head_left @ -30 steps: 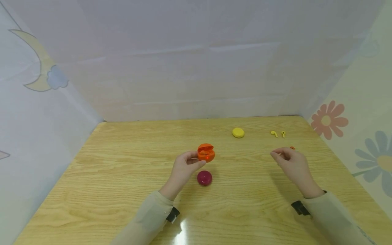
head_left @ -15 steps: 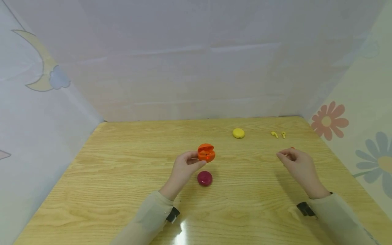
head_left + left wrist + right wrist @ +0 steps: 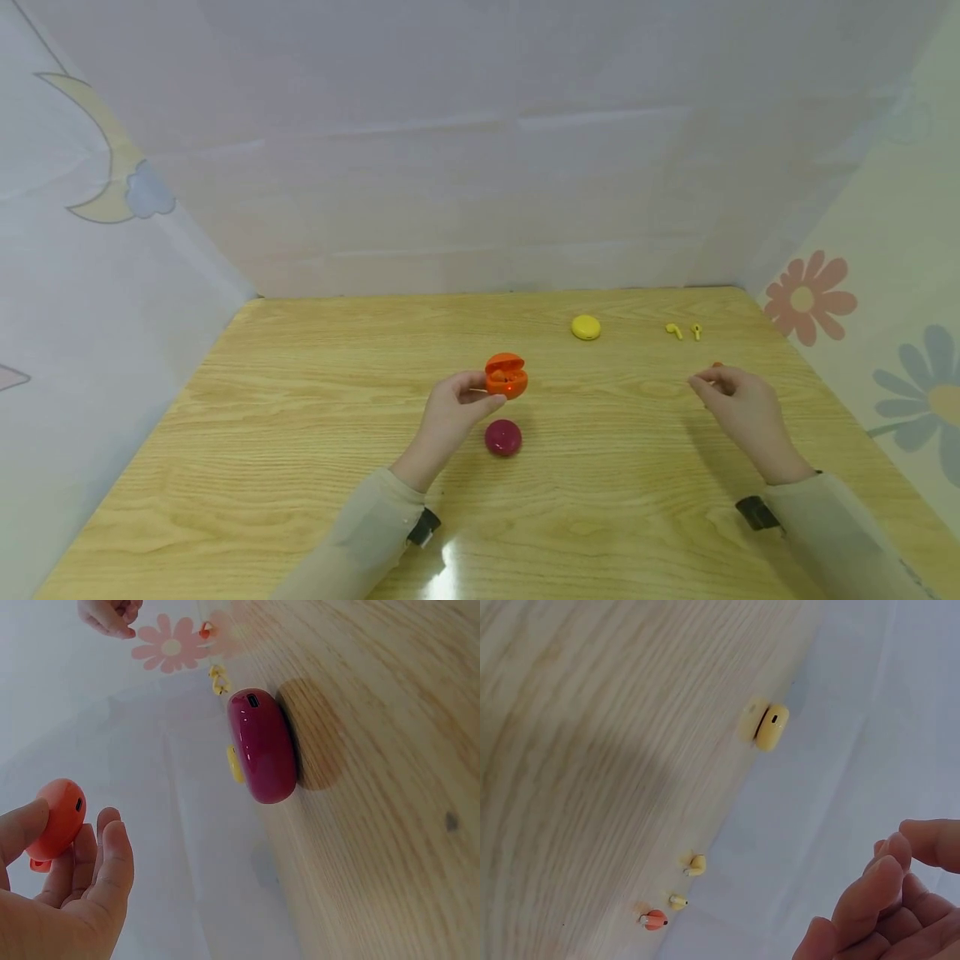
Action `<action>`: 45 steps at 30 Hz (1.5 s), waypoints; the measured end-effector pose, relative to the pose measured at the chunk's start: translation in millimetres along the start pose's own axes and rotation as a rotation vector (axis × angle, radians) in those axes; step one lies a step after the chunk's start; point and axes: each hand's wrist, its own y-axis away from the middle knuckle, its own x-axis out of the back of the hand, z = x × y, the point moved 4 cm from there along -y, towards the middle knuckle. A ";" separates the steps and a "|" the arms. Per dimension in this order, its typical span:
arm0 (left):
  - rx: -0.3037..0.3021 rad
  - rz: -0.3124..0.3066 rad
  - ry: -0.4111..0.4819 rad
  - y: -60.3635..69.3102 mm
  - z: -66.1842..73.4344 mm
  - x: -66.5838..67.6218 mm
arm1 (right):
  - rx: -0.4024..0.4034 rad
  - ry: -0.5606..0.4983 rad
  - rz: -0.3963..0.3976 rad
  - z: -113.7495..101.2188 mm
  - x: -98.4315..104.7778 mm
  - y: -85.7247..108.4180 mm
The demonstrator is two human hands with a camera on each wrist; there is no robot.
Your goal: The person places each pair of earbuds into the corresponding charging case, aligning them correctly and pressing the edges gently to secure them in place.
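Main risk, in my judgement: the orange case [image 3: 506, 387], held clear of the table [image 3: 337, 475] with its lid ajar, could slip or tip, since only the thumb and fingers at its sides support it. Anything loose inside could then spill; the contents are too small to identify. A drop could also strike the dark red case [image 3: 503, 437], which lies on the table close by, nearer the person.

Second risk: the orange earbud [image 3: 655, 920] could be nudged or rolled if the right hand [image 3: 738, 404] came down off-centre, as that hand partly hides it in the head view. The two yellow earbuds [image 3: 686, 332] lie near it, farther back, and could be brushed too. The yellow case [image 3: 586, 327] stands well apart.

Pose: the left hand [image 3: 453, 408] reaches forward, thumb and fingers pinching the orange case from opposite sides. The right hand hangs above the table, loosely curled, fingertips gathered near the thumb, nothing visible between them. Whether those tips touch cannot be told.
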 end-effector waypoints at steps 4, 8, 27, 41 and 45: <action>0.003 0.000 0.006 0.5 0.7 0.0 | -0.026 0.015 -0.014 5.7 0.4 -2.9; 0.007 0.004 0.011 1.3 1.7 0.4 | -0.045 0.034 -0.035 12.4 1.4 -6.3; -0.009 -0.005 -0.001 2.0 -2.0 0.8 | -0.125 0.081 -0.151 44.3 6.5 -15.2; 0.004 -0.008 0.007 1.3 0.2 -1.0 | -0.169 0.067 -0.192 61.3 15.7 -24.1; 0.007 -0.005 0.008 1.7 0.2 -1.1 | -0.182 0.069 -0.213 67.1 16.0 -28.0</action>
